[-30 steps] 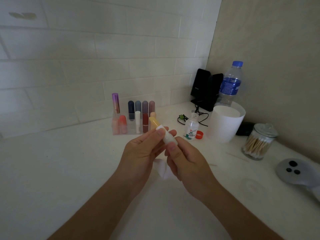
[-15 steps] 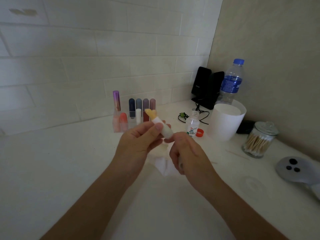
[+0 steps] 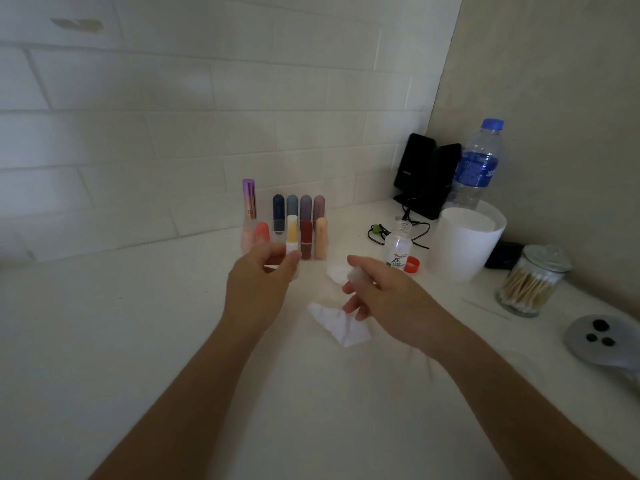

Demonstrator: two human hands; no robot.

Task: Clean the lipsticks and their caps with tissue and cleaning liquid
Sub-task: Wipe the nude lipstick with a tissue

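White counter (image 3: 138, 341) in a corner, with a tiled wall (image 3: 173, 98) behind. Round white tub (image 3: 464, 244) at 2 o'clock from the hands, with a water bottle (image 3: 478, 164) behind it. Clear rack (image 3: 320, 256) of capped lipsticks at 12 o'clock. Small bottle of cleaning liquid (image 3: 398, 249) stands open at 1 o'clock, its red lid (image 3: 412, 264) just beside it. Left hand (image 3: 263, 282) pinches the yellow lipstick (image 3: 292, 235) by its white base, thumb and fingers curled round it, stick end up, in front of the rack. Right hand (image 3: 384, 292) has thumb and forefinger closed on what looks like the clear cap (image 3: 356, 274); this part is blurred. Tissue (image 3: 341, 323) hangs or lies at 6 o'clock from those fingertips; cannot tell if the lower fingers hold it. Judgement: the tube is light, rigid and smooth, and likely slippery once wet, so grip the base and keep off the soft stick, which would smear or dent. The cap is tiny and hollow, so hold it by the outer wall. Wet tissue will tear, so wipe gently.
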